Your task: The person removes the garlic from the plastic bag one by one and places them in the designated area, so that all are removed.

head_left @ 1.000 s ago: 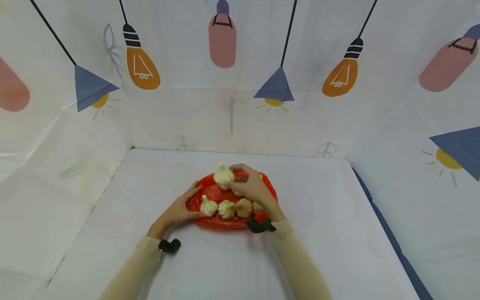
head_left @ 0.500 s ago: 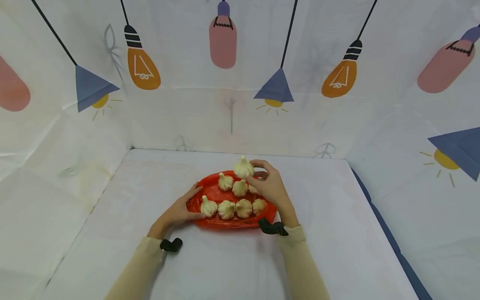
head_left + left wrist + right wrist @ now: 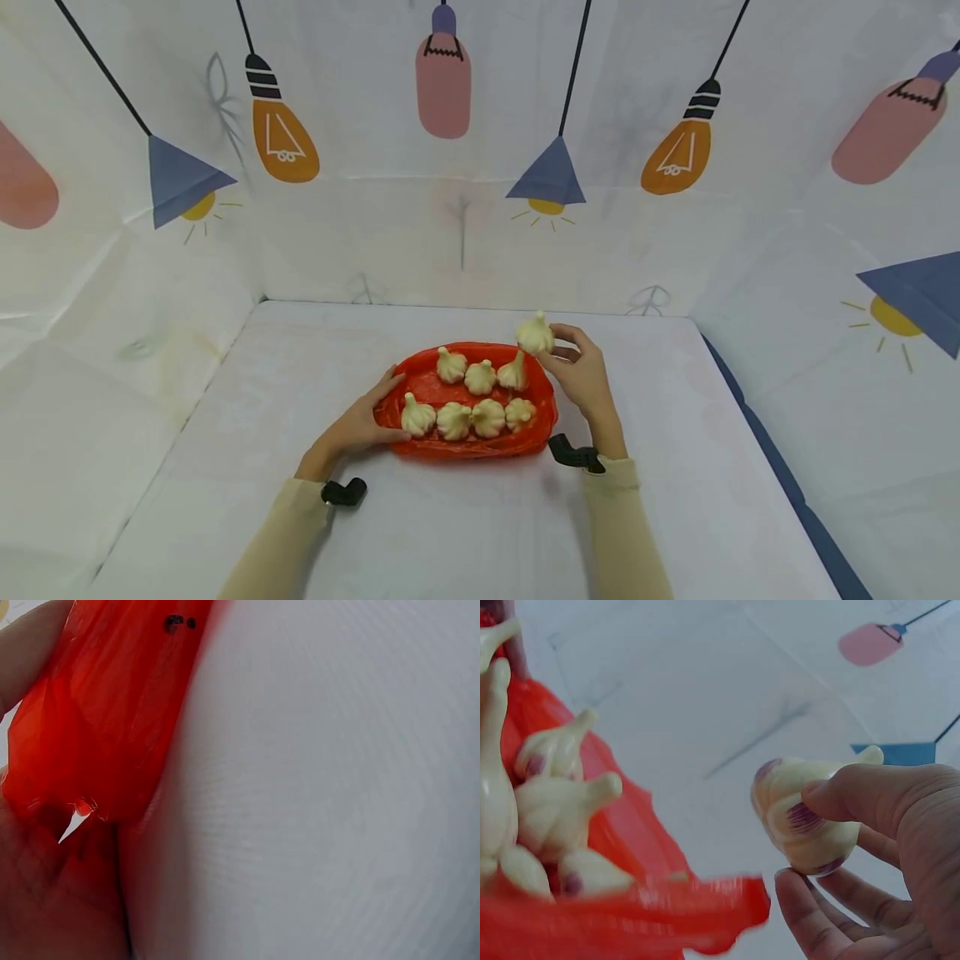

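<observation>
A red plastic-covered tray (image 3: 435, 389) lies on the white table, with several garlic bulbs (image 3: 453, 421) in a front row and three in a back row. My left hand (image 3: 362, 419) grips the tray's left end, thumb over the front rim and fingers along the back; the left wrist view shows it against the crinkled red plastic (image 3: 105, 705). Above the tray's back right corner, my right hand (image 3: 581, 367) pinches one pale garlic bulb (image 3: 802, 814) between thumb and fingertips. Purple streaks mark this bulb, and its stem points up in the head view.
White sheets printed with hanging lamps and light bulbs (image 3: 285, 142) wall in the table (image 3: 465, 533) at the back and both sides. A dark blue strip (image 3: 772, 458) runs along the right edge. Black wrist straps (image 3: 343, 492) sit at both cuffs.
My right hand has carried the held garlic bulb rightward from over the tray's back middle to its back right corner, uncovering the back row. The left hand stays on the tray.
</observation>
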Motion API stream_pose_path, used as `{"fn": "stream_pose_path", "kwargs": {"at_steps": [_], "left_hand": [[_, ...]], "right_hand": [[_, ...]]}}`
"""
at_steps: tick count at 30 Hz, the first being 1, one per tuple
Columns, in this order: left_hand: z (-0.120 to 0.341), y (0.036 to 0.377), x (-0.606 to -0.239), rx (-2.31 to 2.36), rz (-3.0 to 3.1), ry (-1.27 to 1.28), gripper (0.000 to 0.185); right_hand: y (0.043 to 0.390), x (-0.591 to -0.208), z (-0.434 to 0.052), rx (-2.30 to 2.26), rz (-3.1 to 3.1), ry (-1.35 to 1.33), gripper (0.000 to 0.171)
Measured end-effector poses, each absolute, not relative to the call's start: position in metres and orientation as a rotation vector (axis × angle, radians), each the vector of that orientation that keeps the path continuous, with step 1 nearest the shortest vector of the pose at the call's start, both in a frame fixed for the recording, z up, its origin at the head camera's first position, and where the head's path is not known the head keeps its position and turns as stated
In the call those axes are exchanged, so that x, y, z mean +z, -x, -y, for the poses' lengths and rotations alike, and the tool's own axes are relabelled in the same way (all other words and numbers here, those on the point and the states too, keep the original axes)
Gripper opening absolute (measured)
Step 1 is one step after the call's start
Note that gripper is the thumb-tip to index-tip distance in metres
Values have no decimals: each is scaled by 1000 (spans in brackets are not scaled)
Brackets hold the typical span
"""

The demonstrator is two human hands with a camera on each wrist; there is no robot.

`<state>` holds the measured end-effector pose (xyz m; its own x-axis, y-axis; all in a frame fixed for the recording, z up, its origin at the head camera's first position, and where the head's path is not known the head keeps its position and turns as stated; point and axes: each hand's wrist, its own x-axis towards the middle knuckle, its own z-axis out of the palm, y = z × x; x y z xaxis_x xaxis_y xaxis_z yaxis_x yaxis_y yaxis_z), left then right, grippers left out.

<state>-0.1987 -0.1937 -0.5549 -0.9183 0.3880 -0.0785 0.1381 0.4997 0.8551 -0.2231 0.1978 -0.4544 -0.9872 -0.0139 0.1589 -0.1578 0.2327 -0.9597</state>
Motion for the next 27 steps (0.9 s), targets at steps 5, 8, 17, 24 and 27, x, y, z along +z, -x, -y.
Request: {"fn": "stream_pose_path", "kwargs": {"at_steps": [5,8,17,24,27], "left_hand": [[191,198,-557,1379,-2480,-436,110],[190,199,-558,1378,-2478,-436,110],[192,199,-557,1382,-2482,-441,111],[193,198,-556,1391,-2486,-427,113],[194,199,-556,1396,-2484,-425,113]], "right_hand": [[223,-464,-210,1828,2300,-92,50],[223,-468,-215,1796,2285,-28,51],[212,-471,-222,1690,2334,39,51],[220,-507,-243,1597,2400,84,53],[218,-513,-251,1595,2422,99,53]]}}
